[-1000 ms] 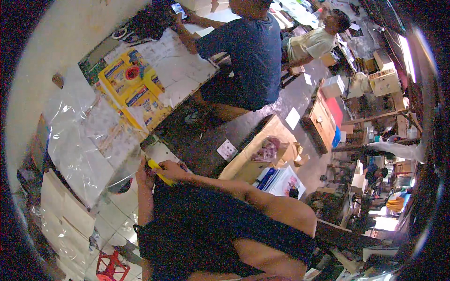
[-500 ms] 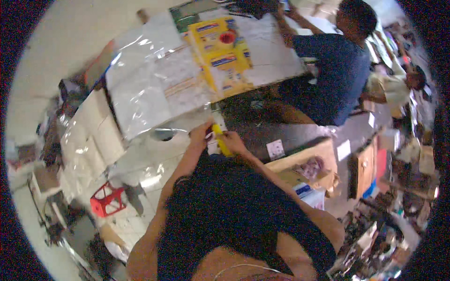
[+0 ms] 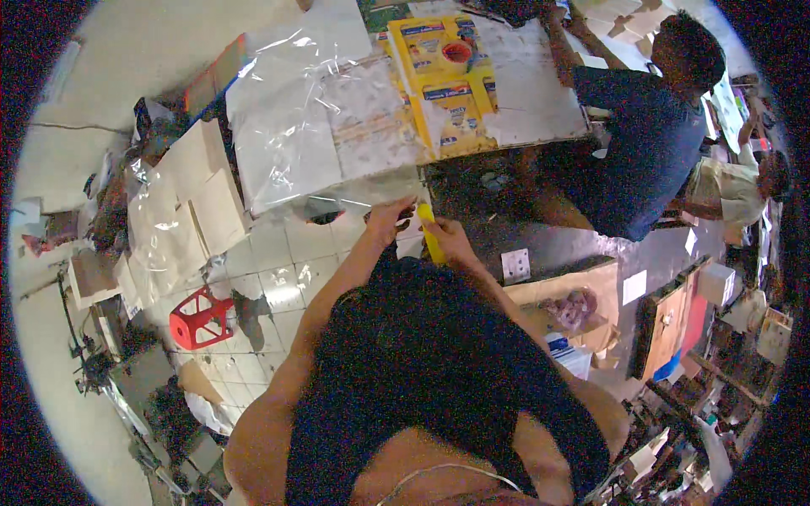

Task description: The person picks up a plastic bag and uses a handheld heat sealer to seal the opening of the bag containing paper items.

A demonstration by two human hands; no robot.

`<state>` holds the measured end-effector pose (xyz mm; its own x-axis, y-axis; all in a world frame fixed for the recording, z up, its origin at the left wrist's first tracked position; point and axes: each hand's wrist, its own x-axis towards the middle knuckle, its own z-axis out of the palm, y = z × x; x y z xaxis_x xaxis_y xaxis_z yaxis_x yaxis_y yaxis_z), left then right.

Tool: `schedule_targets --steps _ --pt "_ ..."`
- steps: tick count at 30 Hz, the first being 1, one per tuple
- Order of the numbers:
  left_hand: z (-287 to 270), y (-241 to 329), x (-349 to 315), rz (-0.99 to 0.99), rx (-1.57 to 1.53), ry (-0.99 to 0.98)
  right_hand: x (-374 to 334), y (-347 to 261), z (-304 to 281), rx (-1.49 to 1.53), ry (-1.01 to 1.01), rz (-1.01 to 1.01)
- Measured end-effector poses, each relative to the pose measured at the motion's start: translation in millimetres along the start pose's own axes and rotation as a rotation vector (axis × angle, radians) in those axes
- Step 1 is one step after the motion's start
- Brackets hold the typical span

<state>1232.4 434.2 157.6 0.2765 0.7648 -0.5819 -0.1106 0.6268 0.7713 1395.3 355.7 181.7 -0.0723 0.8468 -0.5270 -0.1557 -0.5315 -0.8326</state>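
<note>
My right hand (image 3: 452, 239) is closed around a long, slim yellow tool (image 3: 432, 233), shaped like a utility knife, held upright in front of my body. Next to the tool's upper end is my left hand (image 3: 390, 219), its fingers curled together; whatever they pinch is hidden or too small to name. Both hands are just off the near edge of a table (image 3: 531, 126). On that table lie yellow printed sheets (image 3: 451, 101) with a red tape roll (image 3: 456, 52) on them. Clear plastic sheeting (image 3: 283, 126) covers the table's left part.
A person in a dark shirt (image 3: 641, 152) works at the table's right side. A red plastic stool (image 3: 202, 318) lies on the tiled floor at left, near brown cardboard sheets (image 3: 181, 223). An open cardboard box (image 3: 582, 282) stands to my right, with a wooden board (image 3: 662, 325) beyond.
My view has shifted, so the table and the yellow sheets sit higher and further right. Both hands keep close together, and the yellow tool stays in my right hand.
</note>
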Motion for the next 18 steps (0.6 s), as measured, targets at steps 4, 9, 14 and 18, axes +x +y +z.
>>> schedule_targets --steps 4,9,14,18 --pt "-2.0 4.8 -4.9 -0.119 -0.006 0.001 6.2 -11.4 3.8 0.088 0.0 0.071" --pt "-3.4 20.6 -20.2 -0.039 0.109 0.041 36.0 -26.0 10.1 0.086 0.034 0.022" --pt "-13.8 30.9 -32.5 -0.16 0.094 -0.009 82.5 -27.3 5.5 0.124 0.028 0.006" --pt "-32.9 16.4 -39.3 -0.021 0.141 -0.038 134.4 -29.8 5.5 -0.013 0.045 -0.002"
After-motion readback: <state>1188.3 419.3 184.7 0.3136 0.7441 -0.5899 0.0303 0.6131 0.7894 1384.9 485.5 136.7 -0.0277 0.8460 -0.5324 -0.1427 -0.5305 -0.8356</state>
